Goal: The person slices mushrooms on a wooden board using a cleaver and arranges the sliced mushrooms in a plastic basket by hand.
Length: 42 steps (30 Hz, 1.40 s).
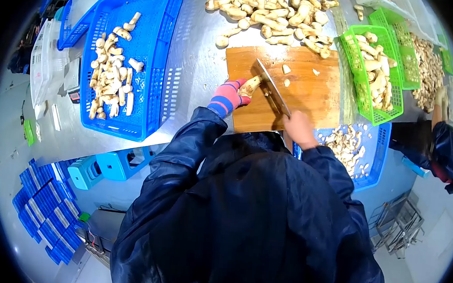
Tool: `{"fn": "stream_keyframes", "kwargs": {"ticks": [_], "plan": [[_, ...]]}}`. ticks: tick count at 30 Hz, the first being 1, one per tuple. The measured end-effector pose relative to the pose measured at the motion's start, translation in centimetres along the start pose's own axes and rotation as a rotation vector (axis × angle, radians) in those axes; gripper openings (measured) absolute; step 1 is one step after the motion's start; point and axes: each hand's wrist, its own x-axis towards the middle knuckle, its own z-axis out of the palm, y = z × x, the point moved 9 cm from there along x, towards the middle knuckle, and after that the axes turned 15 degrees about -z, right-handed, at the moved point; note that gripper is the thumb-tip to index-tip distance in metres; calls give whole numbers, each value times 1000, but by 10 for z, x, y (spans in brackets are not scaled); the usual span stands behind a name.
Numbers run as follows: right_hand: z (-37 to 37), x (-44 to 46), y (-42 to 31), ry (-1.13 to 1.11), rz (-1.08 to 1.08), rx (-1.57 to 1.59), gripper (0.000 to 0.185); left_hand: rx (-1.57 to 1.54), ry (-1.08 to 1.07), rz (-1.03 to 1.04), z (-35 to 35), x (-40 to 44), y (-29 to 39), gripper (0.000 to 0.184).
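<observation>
My left hand [228, 96], in a pink and blue striped glove, is closed around a mushroom [250, 86] at the left side of the wooden cutting board [312, 102]. Bare and closed, my right hand [300, 128] grips the handle of a knife [273, 86] near the board's front edge. The blade slants up and left, its edge beside the held mushroom's end. A few small cut pieces [286, 69] lie on the board to the right of the blade.
Mushrooms [276, 12] are heaped behind the board. A blue crate [156, 59] of mushrooms stands left, a green basket [365, 100] right. Below the board's right edge is a blue tray [377, 156] of pieces. Another person's arm [439, 110] shows at far right.
</observation>
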Motion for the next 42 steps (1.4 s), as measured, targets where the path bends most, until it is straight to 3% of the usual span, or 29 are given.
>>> {"fn": "stream_keyframes", "kwargs": {"ticks": [3, 6, 8, 11, 14, 19, 26, 28, 30, 35, 42], "plan": [[7, 30, 4, 113, -10, 65, 29, -62, 87, 77, 2, -3, -7, 60], [-3, 26, 4, 215, 10, 135, 30, -710, -277, -352, 30, -10, -43, 59], [14, 13, 25, 162, 135, 289, 29, -892, -171, -347, 40, -14, -54, 58], [13, -1, 7, 87, 86, 241, 26, -961, -63, -329, 44, -25, -39, 52], [20, -3, 2, 73, 41, 175, 26, -976, -47, -400, 46, -29, -24, 46], [19, 0, -6, 65, -41, 96, 26, -741, 38, -387, 39, -2, -20, 29], [2, -31, -27, 52, 23, 26, 22, -468, 65, -429, 58, 36, -36, 28], [-2, -44, -33, 53, 47, 26, 19, -330, 52, -246, 49, 32, -21, 36], [0, -51, -31, 38, 63, 61, 18, -664, -18, -553, 57, 24, -30, 37], [5, -51, -30, 59, 41, 70, 16, -575, 41, -484, 67, 38, -48, 36], [30, 20, -16, 123, -77, 95, 20, -552, -15, -480, 40, 15, -15, 37]]}}
